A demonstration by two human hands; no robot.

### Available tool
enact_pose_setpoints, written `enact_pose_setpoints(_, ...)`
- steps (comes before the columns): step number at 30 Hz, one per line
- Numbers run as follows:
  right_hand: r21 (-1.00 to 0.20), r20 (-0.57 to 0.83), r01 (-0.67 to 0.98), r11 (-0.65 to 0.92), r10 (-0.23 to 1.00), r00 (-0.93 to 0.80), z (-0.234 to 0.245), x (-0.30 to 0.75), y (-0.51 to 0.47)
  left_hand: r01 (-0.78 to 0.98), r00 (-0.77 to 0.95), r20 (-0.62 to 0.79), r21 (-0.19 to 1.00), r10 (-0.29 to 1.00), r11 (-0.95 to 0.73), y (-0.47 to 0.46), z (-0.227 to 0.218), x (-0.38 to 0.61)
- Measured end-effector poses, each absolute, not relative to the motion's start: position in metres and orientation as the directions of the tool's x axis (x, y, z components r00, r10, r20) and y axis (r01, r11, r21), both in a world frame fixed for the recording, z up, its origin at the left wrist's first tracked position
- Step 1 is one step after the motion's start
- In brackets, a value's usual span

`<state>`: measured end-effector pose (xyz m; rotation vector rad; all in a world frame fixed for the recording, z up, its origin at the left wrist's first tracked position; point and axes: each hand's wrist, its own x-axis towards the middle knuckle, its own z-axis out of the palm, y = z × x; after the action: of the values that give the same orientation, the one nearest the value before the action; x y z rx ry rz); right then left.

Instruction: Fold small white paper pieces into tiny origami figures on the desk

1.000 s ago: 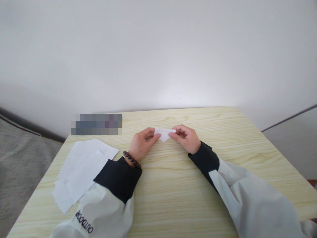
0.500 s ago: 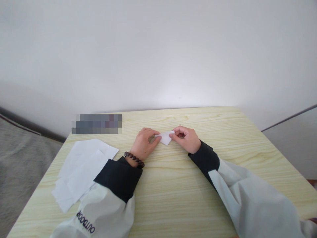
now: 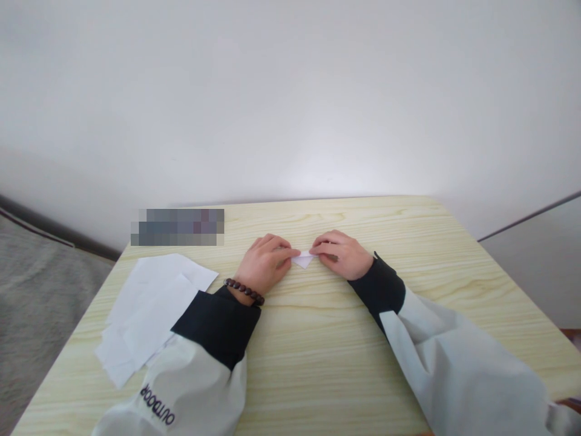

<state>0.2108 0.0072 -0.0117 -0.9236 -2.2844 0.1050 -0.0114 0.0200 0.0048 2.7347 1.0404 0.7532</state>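
Observation:
A small folded piece of white paper [image 3: 303, 260] lies on the light wooden table [image 3: 318, 339], near the far middle. My left hand [image 3: 264, 265] presses on its left end with curled fingers. My right hand [image 3: 341, 254] presses on its right end, fingers closed over it. Most of the paper is hidden under my fingertips; only a small triangular tip shows between them. A dark bead bracelet [image 3: 244, 291] sits on my left wrist.
Several loose white sheets [image 3: 147, 312] lie in a pile at the table's left side, partly under my left sleeve. A blurred patch [image 3: 177, 227] sits at the table's far left edge. A white wall stands behind the table.
Both hands have lowered the folded paper from just above the table down onto its surface and now press it flat, covering more of it.

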Motion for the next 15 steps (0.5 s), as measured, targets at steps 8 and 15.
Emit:
enact_pose_setpoints(8, -0.266, 0.54, 0.657, 0.705, 0.674, -0.504, -0.0068, 0.2073, 0.0023, 0.665, 0.601, 0.389, 0.242, 0.698, -0.707, 0.0132, 0.011, -0.0087)
enact_pose_setpoints(15, -0.365, 0.552, 0.654, 0.663, 0.719, -0.422, -0.011, 0.2033, 0.005, 0.656, 0.591, 0.364, 0.303, 0.72, -0.691, 0.0195, 0.0066, -0.0099)
